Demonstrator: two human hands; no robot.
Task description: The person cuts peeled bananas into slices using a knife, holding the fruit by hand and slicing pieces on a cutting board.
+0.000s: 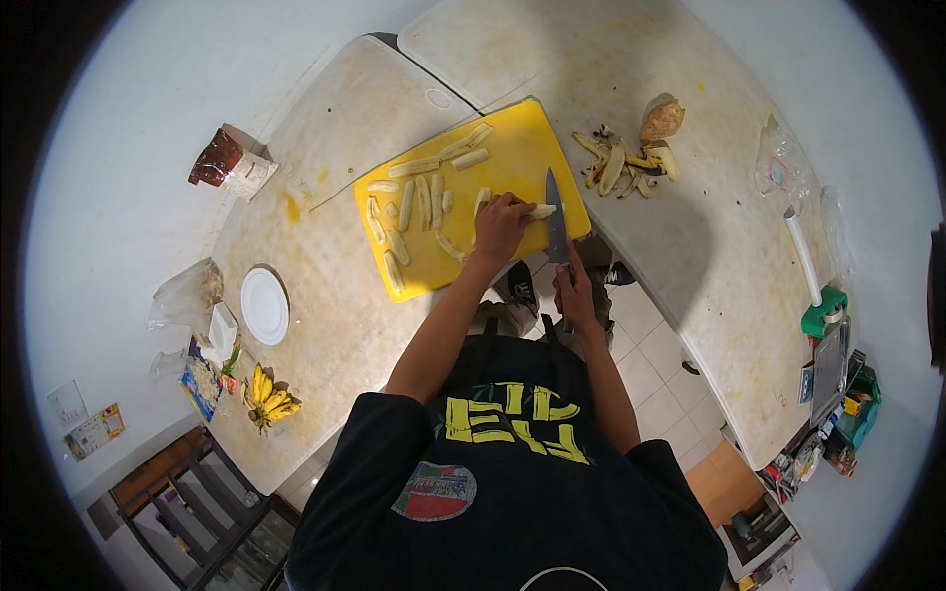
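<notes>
A yellow cutting board (473, 266) lies across the table corner in front of me. My right hand (574, 291) is wrapped round the handle of a kitchen knife (557, 222), whose blade points away from me. Close to the blade, a peeled banana piece (541, 212) sticks out from under the fingers of my left hand (503, 229), which hold it against the board. Whether the blade touches the piece I cannot tell. Several cut banana strips (424, 202) are spread over the board's left and far parts.
Banana peels (613, 167) lie beyond the board on the right, by a brown lumpy tuber (662, 120). At the left are a white plate (265, 306), a bunch of bananas (270, 396) and a brown-and-white bag (232, 165). A green scale (826, 311) stands far right.
</notes>
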